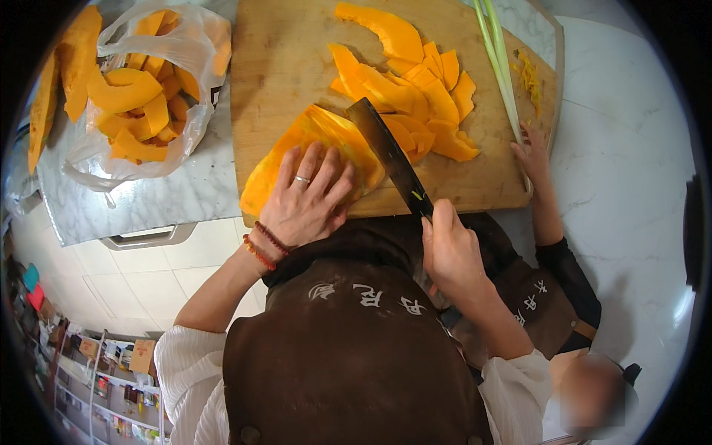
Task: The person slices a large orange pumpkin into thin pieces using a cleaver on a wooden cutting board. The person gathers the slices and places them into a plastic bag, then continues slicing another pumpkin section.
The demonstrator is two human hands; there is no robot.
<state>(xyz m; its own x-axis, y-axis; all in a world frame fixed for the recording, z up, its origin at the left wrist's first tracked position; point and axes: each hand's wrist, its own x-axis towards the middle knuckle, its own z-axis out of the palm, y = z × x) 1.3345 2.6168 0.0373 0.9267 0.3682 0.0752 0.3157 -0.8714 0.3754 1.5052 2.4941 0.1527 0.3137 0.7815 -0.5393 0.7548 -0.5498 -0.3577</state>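
Note:
My left hand (311, 192) presses down on a large peeled piece of orange pumpkin (272, 167) at the near edge of the wooden cutting board (278, 61). Its fingers are curled over the top of the flesh. In my right hand (453, 245) is the handle of a dark-bladed kitchen knife (389, 153). The blade stands along the right side of the pumpkin piece, its tip pointing away from me; whether it has entered the flesh I cannot tell. Just beyond the blade lies a loose pile of cut pumpkin slices (411, 100).
Left of the board, a plastic bag (192, 47) of pumpkin pieces rests on the marble-patterned counter (206, 194), beside larger pumpkin wedges (80, 61). At right, another person's hand (534, 153) touches long green-and-white stalks (498, 61). Yellow shreds (528, 83) lie near the board's far right edge.

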